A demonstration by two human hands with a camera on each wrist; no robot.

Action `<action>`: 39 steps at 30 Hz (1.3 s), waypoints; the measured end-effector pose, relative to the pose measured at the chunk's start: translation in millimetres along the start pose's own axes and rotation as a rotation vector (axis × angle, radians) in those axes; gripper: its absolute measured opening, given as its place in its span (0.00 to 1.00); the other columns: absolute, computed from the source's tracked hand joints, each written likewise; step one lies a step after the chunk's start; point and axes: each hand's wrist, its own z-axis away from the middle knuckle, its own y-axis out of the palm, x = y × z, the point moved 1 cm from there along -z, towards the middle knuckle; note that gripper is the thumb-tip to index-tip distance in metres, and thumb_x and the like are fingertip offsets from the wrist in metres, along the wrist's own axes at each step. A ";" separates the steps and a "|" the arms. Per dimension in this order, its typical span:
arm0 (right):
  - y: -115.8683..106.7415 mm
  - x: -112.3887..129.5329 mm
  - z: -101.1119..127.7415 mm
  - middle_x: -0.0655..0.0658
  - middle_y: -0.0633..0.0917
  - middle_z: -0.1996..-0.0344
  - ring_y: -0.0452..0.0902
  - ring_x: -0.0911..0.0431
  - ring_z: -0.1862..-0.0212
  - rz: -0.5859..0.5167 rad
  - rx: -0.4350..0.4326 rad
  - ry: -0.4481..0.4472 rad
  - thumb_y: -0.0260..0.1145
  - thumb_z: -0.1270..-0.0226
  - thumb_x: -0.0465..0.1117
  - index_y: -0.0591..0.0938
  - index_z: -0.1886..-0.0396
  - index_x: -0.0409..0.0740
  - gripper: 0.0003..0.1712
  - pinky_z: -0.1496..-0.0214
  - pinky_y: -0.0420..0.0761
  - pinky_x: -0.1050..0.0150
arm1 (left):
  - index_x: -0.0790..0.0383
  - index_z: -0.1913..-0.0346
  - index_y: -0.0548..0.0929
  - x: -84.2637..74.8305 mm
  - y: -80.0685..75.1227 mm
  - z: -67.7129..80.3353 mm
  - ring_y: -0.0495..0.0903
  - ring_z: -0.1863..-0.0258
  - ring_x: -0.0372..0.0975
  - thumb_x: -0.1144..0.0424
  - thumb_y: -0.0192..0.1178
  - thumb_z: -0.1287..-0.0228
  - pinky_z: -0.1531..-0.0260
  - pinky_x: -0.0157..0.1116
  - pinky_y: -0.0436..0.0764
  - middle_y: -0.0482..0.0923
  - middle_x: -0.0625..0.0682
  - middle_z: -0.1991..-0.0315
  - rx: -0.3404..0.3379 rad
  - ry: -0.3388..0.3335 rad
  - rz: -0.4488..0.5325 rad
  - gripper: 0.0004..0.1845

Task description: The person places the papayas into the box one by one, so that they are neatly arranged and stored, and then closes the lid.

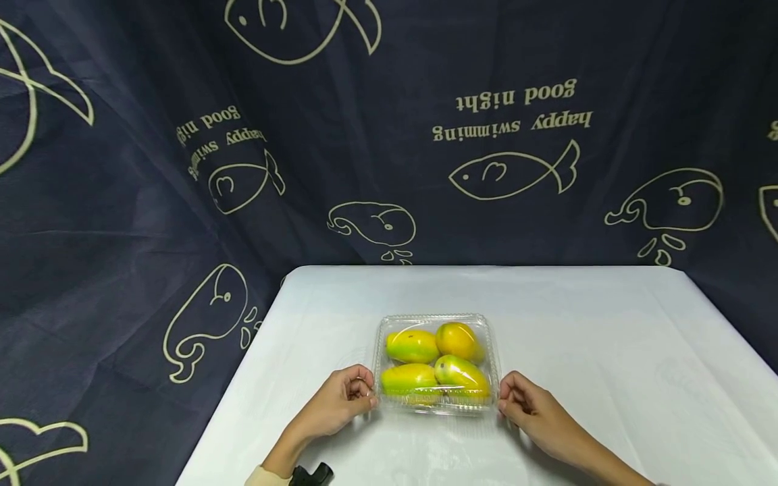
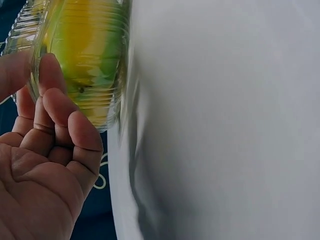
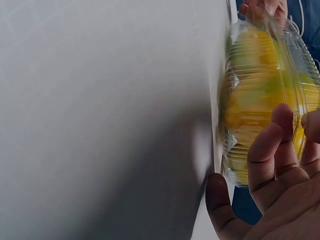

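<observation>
Left hand (image 1: 340,403) pinching the near left corner of a clear plastic clamshell box (image 1: 436,361), right hand (image 1: 530,408) curled on its near right corner, four yellow-green mangoes (image 1: 434,364) inside (lid shut), box resting on the white table (image 1: 608,337), dark fish-print curtain (image 1: 152,169) beyond.

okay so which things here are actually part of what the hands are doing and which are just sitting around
In use:
clear plastic box, lid closed
four mangoes inside it
left hand, fingers at its near left corner
right hand, at its near right corner

Just there:
white table
dark fish-print cloth
</observation>
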 end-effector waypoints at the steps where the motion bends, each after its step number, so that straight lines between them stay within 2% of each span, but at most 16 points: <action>1: 0.4 -0.1 -0.3 0.39 0.82 0.71 0.73 0.56 0.75 0.001 -0.001 0.001 0.59 0.23 0.42 0.71 0.58 0.42 0.08 0.71 0.74 0.66 | 0.64 0.54 0.76 -0.1 -0.1 0.4 0.72 0.78 0.31 0.63 0.66 0.34 0.78 0.27 0.71 0.80 0.49 0.72 0.000 0.006 0.003 0.12; 7: 2.0 0.7 -0.6 0.38 0.82 0.71 0.74 0.51 0.74 -0.009 -0.001 0.014 0.59 0.23 0.42 0.71 0.58 0.42 0.08 0.71 0.75 0.66 | 0.67 0.54 0.76 -0.7 0.5 1.4 0.72 0.77 0.31 0.64 0.66 0.35 0.77 0.27 0.71 0.79 0.51 0.72 -0.006 0.004 0.018 0.12; 14: 1.4 1.3 -0.6 0.37 0.81 0.71 0.73 0.55 0.74 -0.016 0.000 0.029 0.60 0.24 0.42 0.71 0.58 0.40 0.10 0.71 0.75 0.66 | 0.69 0.55 0.76 -5.3 1.7 -0.8 0.73 0.77 0.31 0.67 0.66 0.37 0.77 0.26 0.72 0.79 0.51 0.72 -0.019 -0.007 0.017 0.12; 22: 1.9 3.3 -2.0 0.36 0.80 0.72 0.75 0.52 0.73 -0.036 0.002 0.075 0.62 0.25 0.42 0.72 0.58 0.38 0.11 0.70 0.75 0.66 | 0.71 0.55 0.76 -7.9 2.4 -1.4 0.70 0.80 0.30 0.71 0.66 0.40 0.81 0.26 0.68 0.78 0.49 0.75 -0.035 -0.017 0.035 0.13; 26: 1.9 3.2 -2.3 0.37 0.80 0.73 0.75 0.51 0.74 -0.048 0.001 0.058 0.61 0.25 0.39 0.72 0.58 0.36 0.10 0.71 0.75 0.66 | 0.73 0.55 0.76 -9.2 2.5 -2.2 0.70 0.80 0.31 0.72 0.66 0.42 0.80 0.26 0.68 0.78 0.50 0.76 -0.050 -0.029 0.045 0.14; 28: 2.0 3.0 -2.6 0.38 0.81 0.73 0.74 0.52 0.74 -0.054 -0.001 0.050 0.61 0.26 0.38 0.72 0.58 0.35 0.10 0.71 0.74 0.66 | 0.74 0.54 0.76 -9.8 2.1 -2.6 0.71 0.79 0.32 0.73 0.66 0.42 0.79 0.26 0.69 0.79 0.52 0.75 -0.055 -0.040 0.051 0.15; 34: 1.9 4.0 -3.2 0.40 0.81 0.74 0.74 0.54 0.75 -0.063 -0.013 0.057 0.62 0.27 0.37 0.73 0.58 0.34 0.10 0.71 0.74 0.66 | 0.75 0.51 0.76 -10.2 -1.4 -2.2 0.80 0.73 0.40 0.72 0.62 0.36 0.73 0.28 0.74 0.82 0.69 0.69 -0.026 -0.042 0.041 0.13; 39: 2.4 5.0 -2.5 0.39 0.80 0.74 0.73 0.56 0.75 -0.076 -0.016 0.066 0.62 0.27 0.36 0.72 0.58 0.33 0.10 0.71 0.73 0.66 | 0.73 0.53 0.77 -11.5 -2.2 -2.2 0.76 0.76 0.38 0.70 0.62 0.36 0.77 0.27 0.70 0.82 0.70 0.70 -0.025 -0.033 0.019 0.12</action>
